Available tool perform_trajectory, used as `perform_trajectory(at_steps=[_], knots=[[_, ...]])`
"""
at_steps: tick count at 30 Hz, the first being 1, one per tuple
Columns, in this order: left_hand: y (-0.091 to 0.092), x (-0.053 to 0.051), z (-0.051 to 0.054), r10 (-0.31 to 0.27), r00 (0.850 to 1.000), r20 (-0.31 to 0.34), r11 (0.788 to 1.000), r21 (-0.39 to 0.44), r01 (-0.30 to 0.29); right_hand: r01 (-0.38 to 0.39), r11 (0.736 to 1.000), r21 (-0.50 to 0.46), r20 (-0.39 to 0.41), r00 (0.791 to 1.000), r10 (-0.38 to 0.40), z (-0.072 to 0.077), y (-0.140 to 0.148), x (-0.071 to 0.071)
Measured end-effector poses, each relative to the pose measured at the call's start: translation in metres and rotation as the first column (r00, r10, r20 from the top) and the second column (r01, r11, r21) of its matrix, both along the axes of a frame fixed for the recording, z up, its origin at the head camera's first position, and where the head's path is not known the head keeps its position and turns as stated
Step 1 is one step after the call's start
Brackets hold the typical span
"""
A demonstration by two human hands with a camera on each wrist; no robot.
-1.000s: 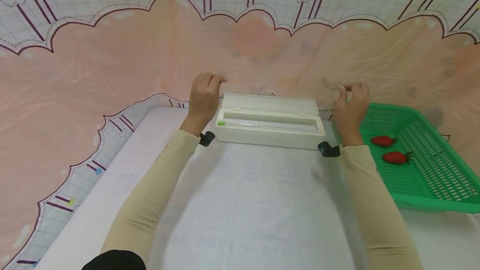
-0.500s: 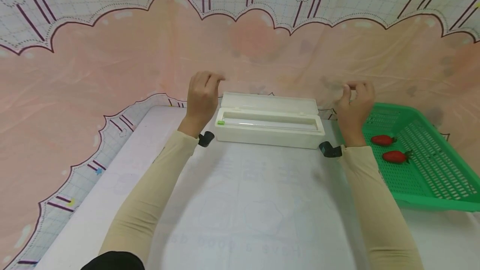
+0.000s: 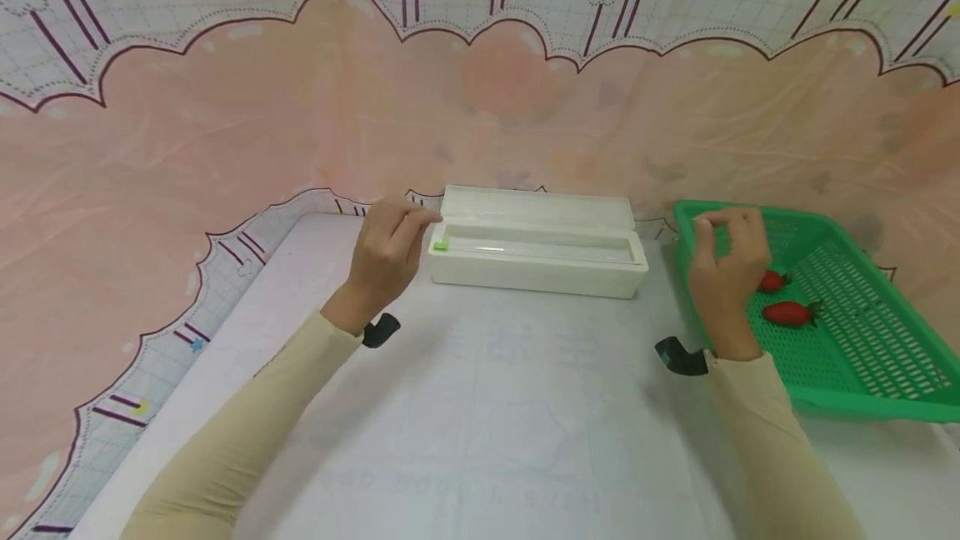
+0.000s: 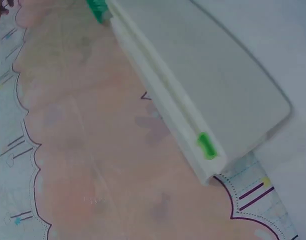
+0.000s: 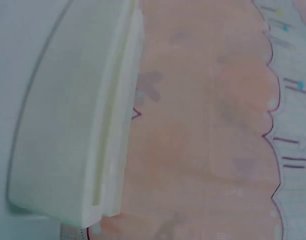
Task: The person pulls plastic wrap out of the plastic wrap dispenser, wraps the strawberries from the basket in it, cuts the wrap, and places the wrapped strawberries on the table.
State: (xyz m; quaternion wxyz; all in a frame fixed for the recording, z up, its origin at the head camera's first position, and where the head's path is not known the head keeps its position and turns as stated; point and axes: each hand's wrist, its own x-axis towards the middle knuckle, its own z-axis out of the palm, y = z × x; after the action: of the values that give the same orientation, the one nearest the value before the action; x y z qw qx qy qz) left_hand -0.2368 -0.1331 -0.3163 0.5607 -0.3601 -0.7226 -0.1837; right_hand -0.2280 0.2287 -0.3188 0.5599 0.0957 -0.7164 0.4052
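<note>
A white cling film dispenser [image 3: 536, 277] lies across the far part of the table, its lid [image 3: 536, 205] tipped back and a clear roll inside. At its left end sits a green slide cutter [image 3: 441, 247], also seen in the left wrist view. Beside that end my left hand [image 3: 386, 252] is raised, thumb and fingertips pinched together. Past the other end, my right hand [image 3: 727, 269] pinches likewise, in front of the green basket. Between them a transparent sheet of cling film seems stretched; only faint glints hint at it, and its edges cannot be made out.
A green plastic basket [image 3: 862, 402] stands at the right, holding two red strawberry-like fruits [image 3: 789, 313]. White paper-like covering [image 3: 480, 407] spreads over the table. Behind hangs a peach, cloud-patterned cloth [image 3: 300, 123]. A black wrist camera [image 3: 681, 357] juts from the right sleeve.
Both hands have come down and nearer to me, and have spread slightly apart, still pinching. Dispenser and basket stay where they were.
</note>
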Motion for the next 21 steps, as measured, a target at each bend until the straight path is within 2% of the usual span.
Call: perform_trajectory(at_steps=[3,5,7,8,9,11,14,16,18,19,21], knots=[[-0.009,0.018,-0.013,-0.068,0.998,-0.006,0.994,-0.091,0.067,-0.071,0.995,0.072,0.039,0.997,0.069,-0.009,0.005,0.024],[-0.015,0.029,-0.022,-0.105,0.994,-0.006,0.982,-0.16,0.103,-0.132,0.979,0.157,0.083,0.989,0.12,-0.014,0.011,0.039],[-0.02,0.039,-0.031,-0.134,0.991,0.005,0.963,-0.234,0.132,-0.19,0.943,0.273,0.153,0.976,0.152,-0.017,0.019,0.051],[-0.023,0.043,-0.036,-0.144,0.989,0.022,0.95,-0.276,0.145,-0.215,0.915,0.341,0.191,0.969,0.157,-0.018,0.024,0.056],[-0.025,0.047,-0.04,-0.153,0.987,0.039,0.935,-0.318,0.158,-0.246,0.878,0.411,0.23,0.96,0.162,-0.019,0.029,0.061],[-0.028,0.052,-0.05,-0.164,0.982,0.097,0.899,-0.394,0.189,-0.322,0.778,0.54,0.318,0.934,0.165,-0.02,0.037,0.067],[-0.032,0.057,-0.064,-0.184,0.962,0.201,0.838,-0.48,0.26,-0.455,0.592,0.665,0.444,0.878,0.177,-0.023,0.045,0.07],[-0.032,0.058,-0.072,-0.189,0.943,0.273,0.796,-0.52,0.31,-0.54,0.486,0.688,0.526,0.831,0.18,-0.028,0.044,0.069],[-0.032,0.058,-0.078,-0.181,0.923,0.34,0.756,-0.552,0.351,-0.592,0.404,0.697,0.587,0.795,0.154,-0.035,0.04,0.068],[-0.032,0.058,-0.08,-0.166,0.913,0.372,0.74,-0.565,0.364,-0.612,0.372,0.698,0.614,0.779,0.13,-0.039,0.038,0.068],[-0.031,0.059,-0.083,-0.117,0.896,0.428,0.712,-0.593,0.376,-0.636,0.327,0.699,0.653,0.754,0.07,-0.047,0.032,0.066]])
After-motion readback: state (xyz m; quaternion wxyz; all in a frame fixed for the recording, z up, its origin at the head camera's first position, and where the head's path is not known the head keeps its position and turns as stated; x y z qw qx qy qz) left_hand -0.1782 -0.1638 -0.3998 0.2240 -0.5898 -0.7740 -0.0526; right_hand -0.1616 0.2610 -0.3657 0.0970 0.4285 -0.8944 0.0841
